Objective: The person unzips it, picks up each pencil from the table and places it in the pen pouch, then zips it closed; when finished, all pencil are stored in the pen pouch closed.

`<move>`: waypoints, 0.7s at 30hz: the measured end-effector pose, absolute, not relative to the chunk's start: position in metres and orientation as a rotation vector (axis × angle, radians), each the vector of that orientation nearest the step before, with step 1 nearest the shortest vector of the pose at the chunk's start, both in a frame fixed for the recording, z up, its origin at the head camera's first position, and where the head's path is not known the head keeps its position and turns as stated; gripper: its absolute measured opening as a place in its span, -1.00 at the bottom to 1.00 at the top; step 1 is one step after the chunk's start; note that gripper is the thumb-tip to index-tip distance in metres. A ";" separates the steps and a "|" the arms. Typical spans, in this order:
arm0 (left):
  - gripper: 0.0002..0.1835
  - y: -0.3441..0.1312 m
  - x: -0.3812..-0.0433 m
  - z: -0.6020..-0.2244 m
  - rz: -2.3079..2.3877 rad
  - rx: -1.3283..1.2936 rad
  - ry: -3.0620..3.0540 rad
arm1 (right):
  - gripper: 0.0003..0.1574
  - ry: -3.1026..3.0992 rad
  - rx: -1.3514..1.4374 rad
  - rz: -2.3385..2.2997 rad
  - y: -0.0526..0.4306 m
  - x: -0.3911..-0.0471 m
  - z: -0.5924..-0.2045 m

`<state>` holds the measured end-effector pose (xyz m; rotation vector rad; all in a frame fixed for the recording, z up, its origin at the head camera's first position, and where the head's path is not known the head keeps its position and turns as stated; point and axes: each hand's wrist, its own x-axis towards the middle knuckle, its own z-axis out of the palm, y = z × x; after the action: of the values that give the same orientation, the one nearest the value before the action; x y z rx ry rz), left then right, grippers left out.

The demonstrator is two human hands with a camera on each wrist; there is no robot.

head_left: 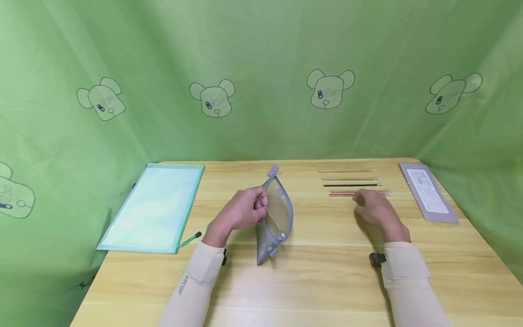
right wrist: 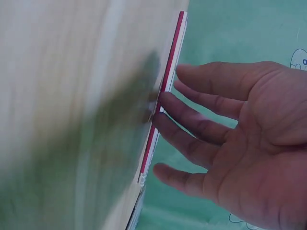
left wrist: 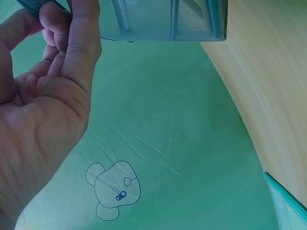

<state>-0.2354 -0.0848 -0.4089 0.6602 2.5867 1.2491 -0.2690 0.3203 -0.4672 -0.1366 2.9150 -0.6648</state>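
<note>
My left hand [head_left: 247, 208] pinches the edge of a grey zip pouch [head_left: 284, 200] between thumb and fingers. The pouch stands tilted on the table with its mouth spread, and a thin pencil-like stick [head_left: 273, 221] shows in the opening. Seen from the left wrist, bent fingers [left wrist: 57, 28] hold the rim at the top edge. My right hand [head_left: 373, 206] is over a red pencil [head_left: 341, 195], its fingertips right at the pencil's side. From the right wrist, those fingers [right wrist: 189, 117] are spread and slightly bent beside the red pencil [right wrist: 171, 62]. Other pencils [head_left: 351, 185] lie in rows just behind.
A mint-edged zip folder [head_left: 157, 204] lies at the table's left, its green pull tab [head_left: 189, 239] pointing right. A flat grey-purple pack with a white label [head_left: 428, 190] lies at the right edge. Green printed cloth [head_left: 265, 54] surrounds the wooden table [head_left: 318, 290].
</note>
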 end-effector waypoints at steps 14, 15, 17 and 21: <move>-0.80 -0.086 -0.235 -0.410 1.243 0.651 2.595 | -0.38 2.943 -0.091 -0.577 0.324 -0.268 -0.468; -0.80 -0.086 -0.235 -0.410 1.242 0.653 2.596 | -0.43 2.947 -0.083 -0.578 0.324 -0.268 -0.468; -0.80 -0.086 -0.235 -0.410 1.241 0.657 2.598 | -0.56 2.949 -0.073 -0.576 0.325 -0.268 -0.468; -0.80 -0.085 -0.235 -0.409 1.243 0.664 2.597 | -0.55 2.913 -0.069 -0.589 0.324 -0.266 -0.467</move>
<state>-0.2351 -0.0855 -0.4090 0.6639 2.5971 1.2426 -0.2662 0.3244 -0.4675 -0.0695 2.9134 -0.5891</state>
